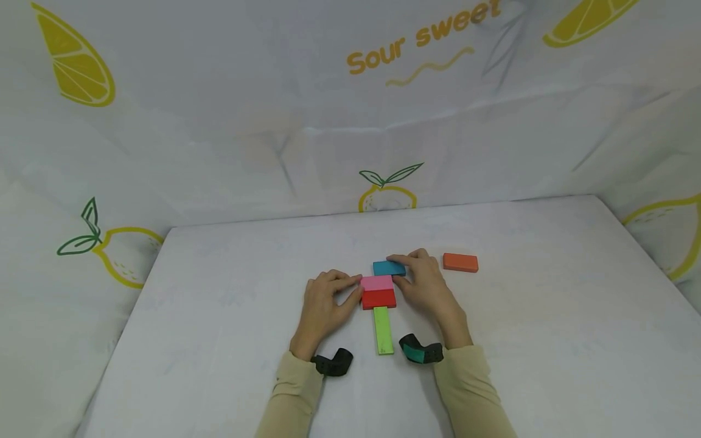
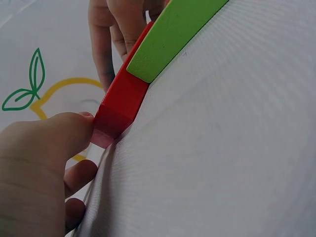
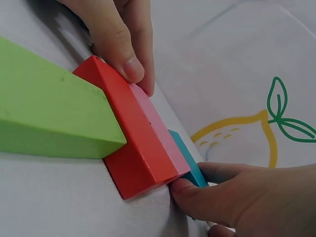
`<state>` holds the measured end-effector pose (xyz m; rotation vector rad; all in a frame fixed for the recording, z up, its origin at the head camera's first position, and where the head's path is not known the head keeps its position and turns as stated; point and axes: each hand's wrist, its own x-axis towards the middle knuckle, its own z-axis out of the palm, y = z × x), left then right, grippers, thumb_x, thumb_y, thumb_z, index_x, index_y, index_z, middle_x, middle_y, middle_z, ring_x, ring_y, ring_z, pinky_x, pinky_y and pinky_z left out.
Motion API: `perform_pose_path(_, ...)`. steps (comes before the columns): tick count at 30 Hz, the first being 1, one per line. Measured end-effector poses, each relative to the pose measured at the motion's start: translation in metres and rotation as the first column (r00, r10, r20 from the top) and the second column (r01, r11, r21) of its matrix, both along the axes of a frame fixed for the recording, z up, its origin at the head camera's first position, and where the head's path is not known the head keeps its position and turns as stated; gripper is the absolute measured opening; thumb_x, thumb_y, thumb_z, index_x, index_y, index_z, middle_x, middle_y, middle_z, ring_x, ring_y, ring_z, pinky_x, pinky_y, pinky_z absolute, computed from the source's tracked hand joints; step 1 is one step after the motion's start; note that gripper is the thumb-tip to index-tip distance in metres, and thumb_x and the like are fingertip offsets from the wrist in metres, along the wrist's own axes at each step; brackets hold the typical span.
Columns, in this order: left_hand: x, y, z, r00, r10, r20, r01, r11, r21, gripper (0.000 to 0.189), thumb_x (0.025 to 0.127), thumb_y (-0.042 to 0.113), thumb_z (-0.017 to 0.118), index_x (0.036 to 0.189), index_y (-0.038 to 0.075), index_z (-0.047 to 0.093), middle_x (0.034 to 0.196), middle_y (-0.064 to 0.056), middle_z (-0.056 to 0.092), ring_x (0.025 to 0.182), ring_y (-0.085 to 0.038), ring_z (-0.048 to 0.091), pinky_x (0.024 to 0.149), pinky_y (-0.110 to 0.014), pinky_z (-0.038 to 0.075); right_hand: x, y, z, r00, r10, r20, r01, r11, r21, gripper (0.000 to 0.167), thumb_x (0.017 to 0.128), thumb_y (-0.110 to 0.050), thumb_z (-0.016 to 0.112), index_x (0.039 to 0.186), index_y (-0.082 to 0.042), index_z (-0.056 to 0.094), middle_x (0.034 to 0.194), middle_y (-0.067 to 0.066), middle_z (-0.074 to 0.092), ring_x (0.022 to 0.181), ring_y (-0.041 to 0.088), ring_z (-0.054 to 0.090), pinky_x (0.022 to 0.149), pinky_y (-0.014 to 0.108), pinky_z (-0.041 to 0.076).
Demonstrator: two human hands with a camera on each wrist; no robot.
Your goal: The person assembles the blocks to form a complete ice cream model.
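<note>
A pink block and a red block lie side by side, long faces touching. A light green block runs from the red one's near side toward the person. My left hand touches the left ends of the pink and red blocks with thumb and index finger. Beyond the pink block, and a little to its right, lies a blue block. My right hand pinches the blue block's right part, index finger on the far side and thumb near its close corner. In the right wrist view the blue block is partly hidden.
An orange block lies on the white table, right of the right hand. Each wrist carries a black strap device. A white cloth with lemon prints hangs behind and beside the table.
</note>
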<state>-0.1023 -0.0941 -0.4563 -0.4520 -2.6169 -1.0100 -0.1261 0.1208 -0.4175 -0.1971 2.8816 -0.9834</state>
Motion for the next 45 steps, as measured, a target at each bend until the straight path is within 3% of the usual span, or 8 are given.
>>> perform_pose_path(9, 0.001, 0.0, 0.001, 1.0, 0.003, 0.011, -0.003, 1.0, -0.006, 0.027, 0.09, 0.027, 0.075, 0.115, 0.018, 0.08, 0.095, -0.001, 0.075, 0.085, -0.017, 0.065, 0.076, -0.031, 0.037, -0.001, 0.009, 0.005, 0.995, 0.031, 0.099, -0.027, 0.999, -0.037, 0.048, 0.097, -0.019, 0.068, 0.144, -0.014, 0.059, 0.132, 0.02, 0.054, 0.12, 0.034, 0.052, 0.096, 0.049, 0.055)
perform_pose_path(13, 0.0, 0.0, 0.001, 1.0, 0.003, 0.012, -0.003, 1.0, 0.001, 0.026, 0.09, 0.026, 0.075, 0.114, 0.018, 0.08, 0.095, 0.0, 0.075, 0.084, -0.017, 0.065, 0.076, -0.031, 0.037, -0.001, 0.019, 0.008, 0.992, 0.012, 0.123, -0.001, 0.996, -0.086, 0.048, 0.097, -0.022, 0.067, 0.143, -0.013, 0.06, 0.133, 0.019, 0.054, 0.118, 0.033, 0.053, 0.094, 0.048, 0.055)
perform_pose_path(31, 0.001, 0.0, 0.0, 1.0, 0.005, 0.003, -0.005, 1.0, 0.011, 0.025, 0.09, 0.025, 0.076, 0.113, 0.018, 0.081, 0.095, 0.0, 0.074, 0.085, -0.017, 0.064, 0.076, -0.031, 0.035, -0.002, 0.02, 0.005, 0.996, -0.038, 0.079, 0.046, 0.995, -0.093, 0.039, 0.101, -0.017, 0.062, 0.138, -0.004, 0.064, 0.128, 0.022, 0.056, 0.112, 0.033, 0.055, 0.092, 0.045, 0.055)
perform_pose_path(45, 0.001, 0.001, 0.0, 1.0, 0.004, 0.006, -0.004, 1.0, 0.01, 0.026, 0.09, 0.026, 0.076, 0.113, 0.018, 0.081, 0.095, -0.001, 0.075, 0.085, -0.018, 0.065, 0.076, -0.031, 0.035, -0.002, 0.013, 0.004, 0.995, -0.054, 0.089, 0.061, 0.995, -0.081, 0.037, 0.1, -0.017, 0.063, 0.136, -0.007, 0.066, 0.125, 0.021, 0.056, 0.111, 0.032, 0.053, 0.087, 0.04, 0.055)
